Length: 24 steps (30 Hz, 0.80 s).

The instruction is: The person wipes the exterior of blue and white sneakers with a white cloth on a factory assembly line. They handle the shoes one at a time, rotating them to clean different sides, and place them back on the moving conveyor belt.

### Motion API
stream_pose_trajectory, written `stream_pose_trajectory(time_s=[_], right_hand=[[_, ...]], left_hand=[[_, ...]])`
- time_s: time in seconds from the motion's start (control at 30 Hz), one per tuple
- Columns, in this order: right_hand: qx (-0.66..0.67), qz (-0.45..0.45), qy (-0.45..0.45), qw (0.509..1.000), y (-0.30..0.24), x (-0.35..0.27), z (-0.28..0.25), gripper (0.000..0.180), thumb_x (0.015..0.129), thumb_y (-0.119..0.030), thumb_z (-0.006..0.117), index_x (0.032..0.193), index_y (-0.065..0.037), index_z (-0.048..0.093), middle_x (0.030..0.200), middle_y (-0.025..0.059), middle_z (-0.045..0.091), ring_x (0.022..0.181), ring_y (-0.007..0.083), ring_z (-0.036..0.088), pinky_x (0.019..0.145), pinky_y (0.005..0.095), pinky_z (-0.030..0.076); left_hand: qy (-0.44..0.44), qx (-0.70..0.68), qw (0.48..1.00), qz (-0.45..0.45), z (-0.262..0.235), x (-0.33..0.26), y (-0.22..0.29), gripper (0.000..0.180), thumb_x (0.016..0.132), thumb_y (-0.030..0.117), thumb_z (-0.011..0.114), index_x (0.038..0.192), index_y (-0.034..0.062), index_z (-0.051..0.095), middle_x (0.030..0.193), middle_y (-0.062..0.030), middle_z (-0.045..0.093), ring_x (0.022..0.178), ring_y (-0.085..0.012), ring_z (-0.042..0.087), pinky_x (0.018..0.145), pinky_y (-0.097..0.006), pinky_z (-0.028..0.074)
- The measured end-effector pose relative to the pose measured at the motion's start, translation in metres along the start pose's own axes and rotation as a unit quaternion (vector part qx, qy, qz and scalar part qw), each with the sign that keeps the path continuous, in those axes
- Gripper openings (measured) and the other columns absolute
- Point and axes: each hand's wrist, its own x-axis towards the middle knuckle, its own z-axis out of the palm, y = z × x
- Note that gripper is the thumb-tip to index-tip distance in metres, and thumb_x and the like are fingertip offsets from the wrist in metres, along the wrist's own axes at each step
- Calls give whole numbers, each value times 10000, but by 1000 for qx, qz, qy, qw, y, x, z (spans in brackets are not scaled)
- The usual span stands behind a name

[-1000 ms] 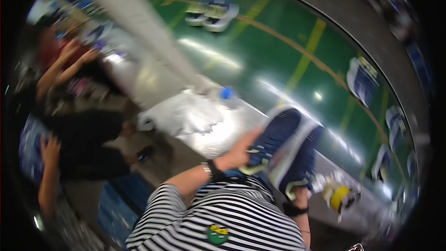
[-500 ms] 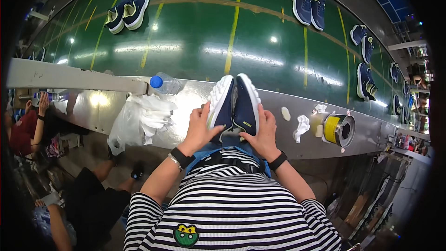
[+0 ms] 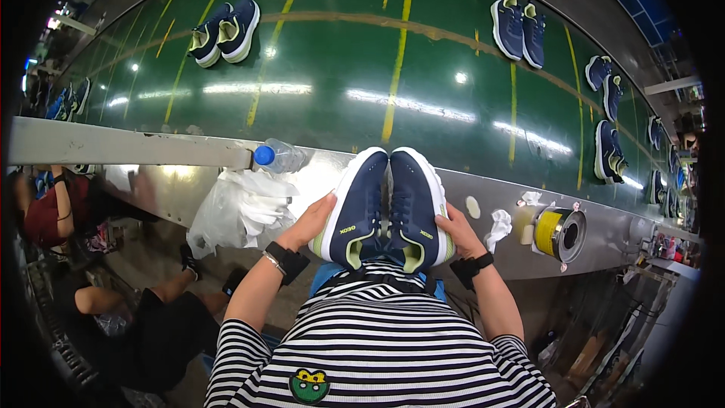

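Side by side in front of my body are two navy sneakers with white soles and pale green linings. Their toes point away from me and their uppers and laces face up. My left hand (image 3: 310, 223) is closed on the outer side of the left sneaker (image 3: 361, 200), near its heel. Gripping the right sneaker (image 3: 414, 200) by its outer side is my right hand (image 3: 461, 233), thumb on the upper. The shoes' inner sides touch or nearly touch. Most of my fingers are hidden beneath the soles.
A green belt (image 3: 325, 53) with yellow lines carries several navy pairs. On the metal ledge are a blue-capped bottle (image 3: 281, 156), a plastic bag (image 3: 211, 215) of white paper, crumpled tissue (image 3: 498, 228) and a yellow tape roll (image 3: 555, 233). Another person (image 3: 57, 208) sits at left.
Both sneakers have tipped so their uppers and openings now face up, and they look larger. My hands have moved apart, from the heels to the outer sides. The whole view has shifted slightly.
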Motion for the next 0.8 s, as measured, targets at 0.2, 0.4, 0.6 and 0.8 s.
stream_pose_trajectory(time_s=[0.2,0.4,0.6,0.8], right_hand=[[49,-18,-23,998,6,3,-4,519,921,-278,540,1326,20,411,1196,69,557,1046,125,532,913,274,416],[-87,-35,118,989,16,6,3,493,912,-281,555,1304,1,452,1173,87,576,1032,147,549,900,285,428],[-297,-150,228,915,25,-18,-5,408,829,-260,645,1169,-45,579,1115,185,567,1044,280,540,890,343,432],[-303,-102,600,734,57,-54,-95,283,787,-239,674,1012,-84,601,983,143,519,900,308,536,791,397,437]], left_hand=[[-4,0,999,-35,-4,-11,13,547,995,394,329,1272,-60,458,1247,-135,531,1157,-184,472,1007,-288,339],[50,129,988,68,4,-10,18,486,997,312,343,1291,-66,433,1261,-143,523,1176,-201,469,1018,-296,332],[98,128,985,63,11,-4,-11,561,973,367,394,1354,-43,354,1298,-192,487,1199,-244,459,1015,-308,319],[91,162,981,50,4,-4,-16,530,980,358,372,1320,-48,391,1269,-198,508,1169,-268,480,1000,-328,330]])
